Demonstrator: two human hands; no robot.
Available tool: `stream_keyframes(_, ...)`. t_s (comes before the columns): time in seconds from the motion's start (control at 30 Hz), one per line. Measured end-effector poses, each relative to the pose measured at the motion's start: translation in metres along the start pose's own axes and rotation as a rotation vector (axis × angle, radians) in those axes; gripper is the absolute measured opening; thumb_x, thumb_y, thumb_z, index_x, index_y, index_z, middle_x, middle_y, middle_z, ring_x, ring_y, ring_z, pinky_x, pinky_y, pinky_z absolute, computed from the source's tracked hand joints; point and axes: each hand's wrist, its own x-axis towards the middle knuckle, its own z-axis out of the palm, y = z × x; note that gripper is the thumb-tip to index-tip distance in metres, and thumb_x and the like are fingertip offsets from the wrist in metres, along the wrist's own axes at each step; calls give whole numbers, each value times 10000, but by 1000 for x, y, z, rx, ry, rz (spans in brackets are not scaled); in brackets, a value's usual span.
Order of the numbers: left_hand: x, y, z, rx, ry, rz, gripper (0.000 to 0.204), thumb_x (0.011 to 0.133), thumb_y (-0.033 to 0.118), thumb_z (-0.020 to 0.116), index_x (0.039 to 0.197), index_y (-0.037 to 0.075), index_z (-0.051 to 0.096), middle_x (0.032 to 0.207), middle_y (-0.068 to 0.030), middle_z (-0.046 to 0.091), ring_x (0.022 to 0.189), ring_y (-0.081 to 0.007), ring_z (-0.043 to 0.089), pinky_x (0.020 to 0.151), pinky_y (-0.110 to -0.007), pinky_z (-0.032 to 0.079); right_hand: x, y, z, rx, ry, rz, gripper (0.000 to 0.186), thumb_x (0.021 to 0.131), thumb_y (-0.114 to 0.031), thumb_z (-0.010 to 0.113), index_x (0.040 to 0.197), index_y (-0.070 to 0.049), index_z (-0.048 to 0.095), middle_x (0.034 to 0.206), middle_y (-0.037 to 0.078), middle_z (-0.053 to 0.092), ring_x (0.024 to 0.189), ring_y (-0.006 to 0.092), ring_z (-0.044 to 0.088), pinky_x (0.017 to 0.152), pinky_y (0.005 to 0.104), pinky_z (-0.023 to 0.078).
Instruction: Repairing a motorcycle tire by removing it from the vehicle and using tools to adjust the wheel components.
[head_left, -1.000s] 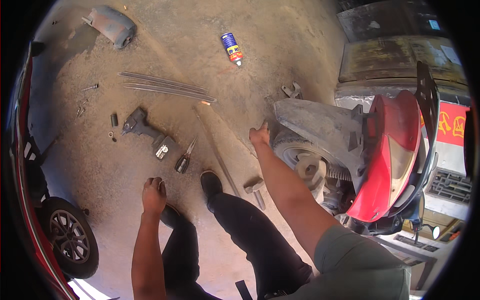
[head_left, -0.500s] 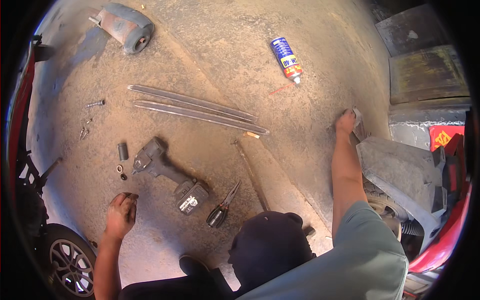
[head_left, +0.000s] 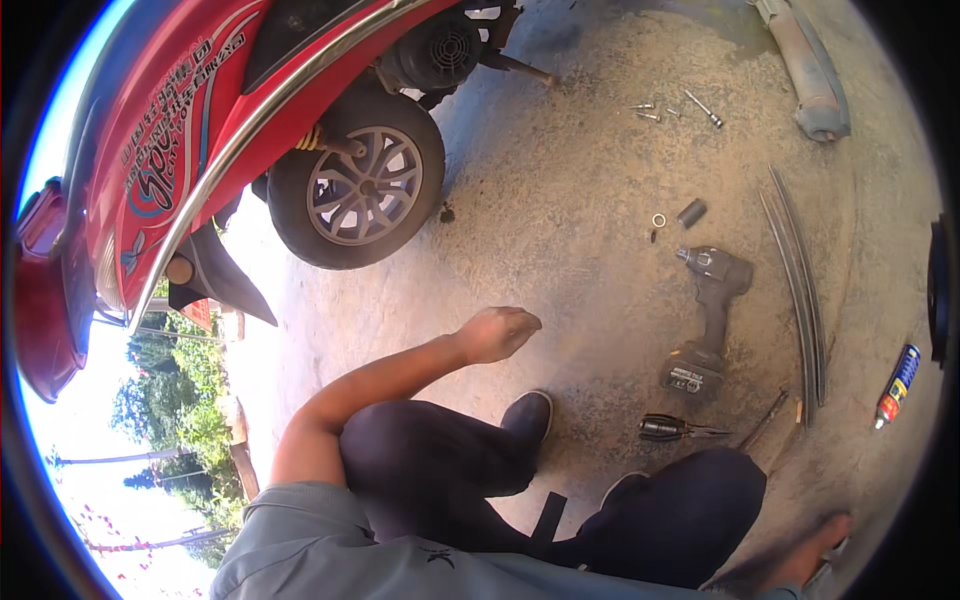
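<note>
My left hand (head_left: pixel 500 335) hangs over the floor beside my knee, fingers curled together; anything inside them is hidden. Low at the right rim, my right hand (head_left: pixel 833 530) is closed by a small greyish piece, mostly cut off from view. Closest to my left hand on the floor are a black cordless impact wrench (head_left: pixel 712 295) and dark-handled pliers (head_left: pixel 680 428), neither touched. Beyond the wrench's nose lie a black socket (head_left: pixel 692 212), a pale ring (head_left: pixel 658 220) and a small dark piece (head_left: pixel 653 237).
A red vehicle (head_left: pixel 190 110) with a spoked wheel (head_left: pixel 370 190) stands at the left. Several bolts (head_left: pixel 645 107) lie farther off. Two long metal strips (head_left: pixel 800 290), a blue spray can (head_left: pixel 898 388), a thin rod (head_left: pixel 765 420) and a grey cylindrical part (head_left: pixel 815 80) are to the right.
The view has swung left, bringing in the red vehicle's wheel and pushing the tools rightward. My left hand still has curled fingers; my right hand now appears at the lower right rim.
</note>
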Motion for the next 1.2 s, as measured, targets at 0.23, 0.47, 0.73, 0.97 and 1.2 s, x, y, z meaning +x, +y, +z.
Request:
stream_keyframes(0.23,-39,25,15,-87,-294,-76,185,957,141,636,1101,51,709,1051,-135,733,970,-337,703,845,-434,569,-51,-26,-120,713,-64,489,380,1018,-175,458,1366,-84,581,1216,157,663,1118,303,664,924,479,539)
stream_keyframes(0.47,-53,25,-17,-28,73,-45,170,929,141,657,1060,45,705,959,-140,710,915,-355,688,809,-460,554,-109,-53,-256,865,265,48,521,978,-136,486,1475,13,443,1439,283,494,1341,479,470,1094,516,433)
stream_keyframes(0.73,-144,41,-5,-117,2,-128,172,935,138,654,1058,34,714,986,-157,721,938,-362,691,813,-462,559,-57,23,-292,738,80,-62,349,949,-145,560,1271,-9,540,1277,226,624,1230,433,574,961,517,537)
stream_keyframes(0.97,-163,36,-33,-268,295,-201,169,969,115,630,1078,7,703,1042,-185,717,988,-374,684,869,-452,551,-43,162,-590,1323,650,122,505,942,-452,707,965,46,626,913,278,699,816,478,659,745,549,506)
stream_keyframes(1.2,-149,58,-113,-378,358,-144,159,976,114,628,1066,14,713,1041,-178,721,977,-368,691,850,-435,554,-89,134,-878,2052,929,-160,279,962,-268,753,893,-7,680,672,20,621,558,84,495,507,297,422)
